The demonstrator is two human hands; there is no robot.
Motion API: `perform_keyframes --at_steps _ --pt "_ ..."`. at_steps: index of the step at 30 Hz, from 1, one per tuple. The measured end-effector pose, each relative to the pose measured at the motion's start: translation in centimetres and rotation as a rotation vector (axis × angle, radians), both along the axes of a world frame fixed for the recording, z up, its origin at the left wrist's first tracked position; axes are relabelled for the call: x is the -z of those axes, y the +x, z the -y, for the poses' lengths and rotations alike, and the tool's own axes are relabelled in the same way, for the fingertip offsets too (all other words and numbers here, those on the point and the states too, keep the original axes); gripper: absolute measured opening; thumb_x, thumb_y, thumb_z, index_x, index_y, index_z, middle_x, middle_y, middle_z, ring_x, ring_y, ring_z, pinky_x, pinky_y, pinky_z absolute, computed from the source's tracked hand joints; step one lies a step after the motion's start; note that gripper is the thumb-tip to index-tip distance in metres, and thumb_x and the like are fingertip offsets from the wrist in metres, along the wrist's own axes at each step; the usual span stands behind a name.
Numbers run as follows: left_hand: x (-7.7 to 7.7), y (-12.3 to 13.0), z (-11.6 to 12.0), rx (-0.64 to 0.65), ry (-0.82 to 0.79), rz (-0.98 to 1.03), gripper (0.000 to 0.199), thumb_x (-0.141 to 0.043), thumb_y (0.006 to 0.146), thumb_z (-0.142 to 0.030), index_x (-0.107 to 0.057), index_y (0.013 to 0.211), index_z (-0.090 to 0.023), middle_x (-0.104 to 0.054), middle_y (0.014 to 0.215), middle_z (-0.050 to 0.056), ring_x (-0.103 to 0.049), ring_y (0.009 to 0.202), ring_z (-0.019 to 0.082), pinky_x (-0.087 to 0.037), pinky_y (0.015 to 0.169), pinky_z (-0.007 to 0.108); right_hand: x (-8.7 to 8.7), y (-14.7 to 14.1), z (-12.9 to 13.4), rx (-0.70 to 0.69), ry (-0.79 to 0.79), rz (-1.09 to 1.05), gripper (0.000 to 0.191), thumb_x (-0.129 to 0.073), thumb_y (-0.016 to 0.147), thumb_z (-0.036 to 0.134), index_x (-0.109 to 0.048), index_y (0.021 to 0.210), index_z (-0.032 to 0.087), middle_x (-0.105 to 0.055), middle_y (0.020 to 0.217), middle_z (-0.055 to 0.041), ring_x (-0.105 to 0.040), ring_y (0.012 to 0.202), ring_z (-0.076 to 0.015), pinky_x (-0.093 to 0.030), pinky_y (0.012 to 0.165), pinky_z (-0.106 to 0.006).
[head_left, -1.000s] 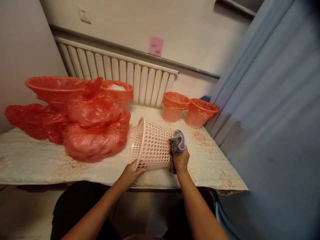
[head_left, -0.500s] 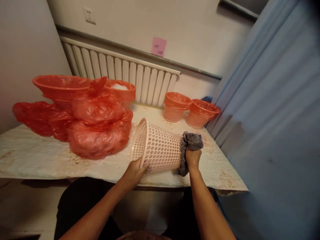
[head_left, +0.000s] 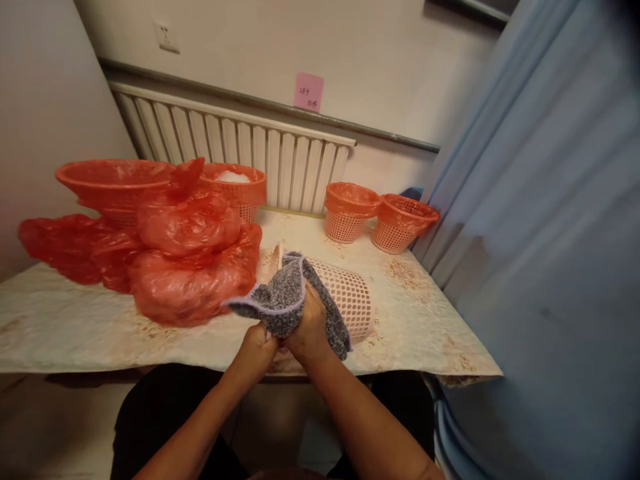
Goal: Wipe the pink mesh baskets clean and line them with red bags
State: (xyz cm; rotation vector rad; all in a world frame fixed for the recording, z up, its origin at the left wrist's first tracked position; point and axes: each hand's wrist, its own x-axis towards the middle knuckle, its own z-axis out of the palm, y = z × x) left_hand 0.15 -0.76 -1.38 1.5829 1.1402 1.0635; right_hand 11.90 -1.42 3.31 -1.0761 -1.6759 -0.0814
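Note:
A pale pink mesh basket point(head_left: 350, 297) lies on its side on the table, its open end to the left and its base to the right. My right hand point(head_left: 310, 327) is closed on a grey cloth point(head_left: 285, 297) with a light purple edge, which drapes over the basket's side near the rim. Close beside it, my left hand point(head_left: 256, 350) is closed at the near side of the rim. The cloth and my hands hide much of the rim and the basket's left half.
Stuffed red plastic bags point(head_left: 195, 280) pile up at the left, before red-lined baskets point(head_left: 115, 175). Two smaller lined baskets point(head_left: 345, 223) stand at the back right. A blue curtain point(head_left: 540, 267) hangs along the right, and a radiator point(head_left: 240, 143) is behind the table point(head_left: 430, 327).
My right hand has moved left with the cloth, from the basket's base to near its rim. My left hand stays at the rim. The view has shifted slightly.

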Motion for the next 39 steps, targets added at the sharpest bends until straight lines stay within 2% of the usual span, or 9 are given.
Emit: perform_keyframes --at_steps 5,9,12,19,22,28,32,36,39 --pt "-0.9 0.0 0.3 -0.005 -0.02 -0.065 0.029 -0.052 0.077 -0.047 -0.059 0.073 -0.02 -0.061 0.062 0.0 -0.057 0.066 0.022 -0.046 0.063 0.031 0.5 5.2 -1.8 0.054 -0.048 0.069 0.036 -0.051 0.084 0.014 -0.062 0.118 0.019 -0.063 0.121 -0.0091 -0.054 0.118 -0.0225 -0.043 0.103 -0.039" --pt "-0.9 0.3 0.5 0.029 -0.022 -0.069 0.031 -0.05 0.081 -0.049 -0.055 0.075 -0.019 -0.057 0.064 -0.001 -0.055 0.063 0.019 -0.043 0.061 0.029 1.6 10.5 -2.1 0.218 -0.152 0.018 0.031 -0.054 0.084 0.017 -0.065 0.112 0.02 -0.066 0.114 -0.0073 -0.058 0.11 -0.0218 -0.045 0.094 -0.034" --pt "-0.4 0.3 0.5 0.049 -0.014 -0.079 0.032 -0.049 0.083 -0.048 -0.056 0.078 -0.018 -0.056 0.066 -0.001 -0.055 0.065 0.019 -0.043 0.062 0.029 2.4 12.6 -1.7 0.326 -0.191 0.019 0.025 -0.054 0.083 0.018 -0.067 0.105 0.019 -0.067 0.106 -0.0076 -0.059 0.102 -0.0219 -0.045 0.09 -0.033" --pt "0.2 0.3 0.4 0.032 -0.009 -0.065 0.035 -0.049 0.085 -0.049 -0.06 0.083 -0.016 -0.058 0.067 -0.001 -0.055 0.066 0.019 -0.044 0.063 0.028 3.2 11.2 -0.8 0.381 -0.135 -0.088 0.022 -0.05 0.087 0.019 -0.065 0.104 0.019 -0.066 0.105 -0.0081 -0.057 0.104 -0.0227 -0.043 0.093 -0.036" --pt "0.6 0.3 0.6 0.04 -0.012 -0.034 0.036 -0.05 0.085 -0.049 -0.062 0.088 -0.015 -0.064 0.073 0.002 -0.06 0.071 0.02 -0.048 0.066 0.029 3.3 10.9 -0.8 0.386 -0.126 -0.078 0.024 -0.049 0.087 0.018 -0.063 0.105 0.019 -0.065 0.106 -0.008 -0.056 0.102 -0.0221 -0.042 0.095 -0.036" --pt "2.8 -0.5 0.9 0.184 -0.037 0.004 0.042 -0.058 0.08 -0.042 -0.064 0.112 -0.015 -0.073 0.107 0.008 -0.066 0.101 0.026 -0.05 0.091 0.036 3.6 11.2 -1.0 0.395 -0.112 -0.044 0.022 -0.05 0.085 0.017 -0.064 0.102 0.018 -0.066 0.104 -0.0084 -0.057 0.1 -0.0222 -0.043 0.092 -0.036" --pt "3.8 -1.0 0.8 0.217 -0.043 -0.026 0.042 -0.061 0.077 -0.039 -0.067 0.111 -0.013 -0.073 0.111 0.01 -0.065 0.105 0.029 -0.047 0.098 0.041 3.6 11.2 -1.0 0.389 -0.117 -0.057 0.02 -0.05 0.085 0.02 -0.065 0.1 0.018 -0.067 0.102 -0.008 -0.057 0.098 -0.022 -0.044 0.091 -0.035" --pt "3.2 0.0 1.0 0.193 -0.044 0.011 0.04 -0.061 0.076 -0.034 -0.068 0.109 -0.012 -0.073 0.111 0.011 -0.065 0.106 0.029 -0.047 0.099 0.041 2.7 10.7 -1.2 0.385 -0.158 -0.152 0.021 -0.05 0.083 0.018 -0.066 0.097 0.018 -0.069 0.1 -0.0079 -0.06 0.096 -0.0222 -0.046 0.086 -0.034" --pt "2.3 1.1 1.3 0.199 -0.015 0.054 0.039 -0.06 0.076 -0.028 -0.067 0.111 -0.012 -0.073 0.113 0.009 -0.065 0.107 0.026 -0.047 0.1 0.038 1.1 8.9 -1.0 0.374 -0.223 -0.247 0.019 -0.053 0.079 0.016 -0.067 0.09 0.019 -0.071 0.091 -0.0069 -0.063 0.083 -0.0215 -0.048 0.076 -0.03"
